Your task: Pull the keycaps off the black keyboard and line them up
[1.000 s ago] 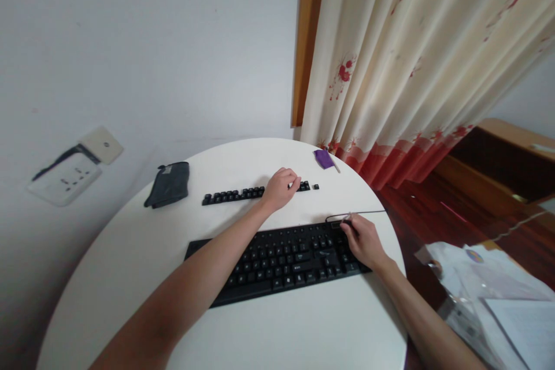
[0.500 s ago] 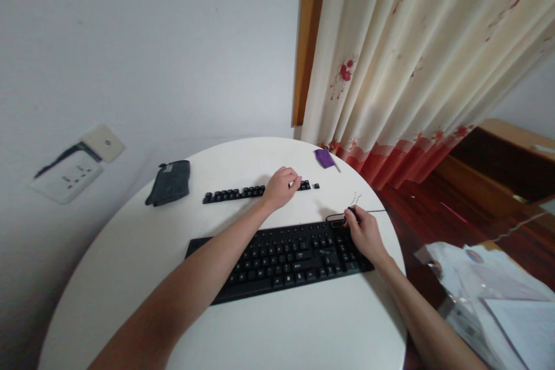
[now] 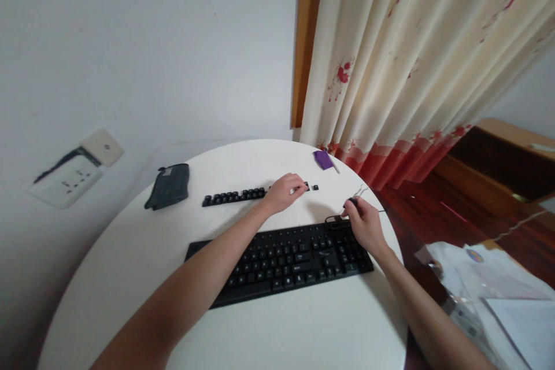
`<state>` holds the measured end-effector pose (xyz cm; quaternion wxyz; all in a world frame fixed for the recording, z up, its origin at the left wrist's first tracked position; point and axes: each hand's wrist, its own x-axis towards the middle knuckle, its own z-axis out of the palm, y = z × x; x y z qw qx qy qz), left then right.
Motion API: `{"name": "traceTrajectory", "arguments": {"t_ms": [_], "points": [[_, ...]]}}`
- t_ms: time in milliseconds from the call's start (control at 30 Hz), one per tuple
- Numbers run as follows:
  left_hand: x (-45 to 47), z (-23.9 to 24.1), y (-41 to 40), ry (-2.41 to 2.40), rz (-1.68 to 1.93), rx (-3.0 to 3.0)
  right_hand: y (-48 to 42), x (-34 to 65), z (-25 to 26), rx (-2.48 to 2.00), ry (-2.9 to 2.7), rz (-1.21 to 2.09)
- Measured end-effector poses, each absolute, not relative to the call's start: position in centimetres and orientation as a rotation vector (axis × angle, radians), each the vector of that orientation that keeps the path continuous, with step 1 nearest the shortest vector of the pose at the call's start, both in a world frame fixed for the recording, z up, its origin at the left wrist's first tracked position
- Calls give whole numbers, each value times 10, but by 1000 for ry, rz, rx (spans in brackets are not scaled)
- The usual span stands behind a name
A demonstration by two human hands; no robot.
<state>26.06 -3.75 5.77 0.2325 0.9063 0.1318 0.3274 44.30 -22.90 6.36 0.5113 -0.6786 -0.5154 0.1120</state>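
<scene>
A black keyboard (image 3: 277,260) lies on the round white table (image 3: 269,335). Behind it runs a row of loose black keycaps (image 3: 234,195). My left hand (image 3: 284,192) rests on the right end of that row, its fingers curled and pinched on a keycap there. My right hand (image 3: 364,225) hovers over the keyboard's top right corner, closed on a thin wire keycap puller (image 3: 359,193). A small black keycap (image 3: 353,202) sits at my fingertips.
A dark grey pouch (image 3: 169,185) lies at the table's back left. A purple object (image 3: 323,159) lies near the far edge by the curtain (image 3: 411,69). A wall socket (image 3: 65,179) is on the left. Papers (image 3: 498,289) lie at the lower right.
My right hand lifted from the keyboard's corner and moved back a little with the puller and a keycap. My left hand shifted slightly right along the keycap row.
</scene>
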Motion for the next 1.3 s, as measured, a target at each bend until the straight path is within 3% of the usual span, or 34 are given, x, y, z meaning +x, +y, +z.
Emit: {"name": "traceTrajectory", "arguments": {"t_ms": [233, 500, 700, 833, 1033, 1300], "points": [[265, 63, -56, 195, 702, 2402, -184, 416, 83, -1462, -1303, 296], [273, 57, -62, 170, 785, 2324, -180, 408, 62, -1503, -1328, 108], [275, 52, -67, 237, 793, 2364, -182, 408, 53, -1569, -1140, 259], [273, 55, -66, 19, 764, 2571, -182, 409, 50, -1546, -1027, 400], [272, 60, -67, -21, 770, 2715, -186, 411, 50, -1547, -1021, 426], [272, 54, -59, 43, 909, 2438, -185, 421, 48, -1585, -1055, 288]]}}
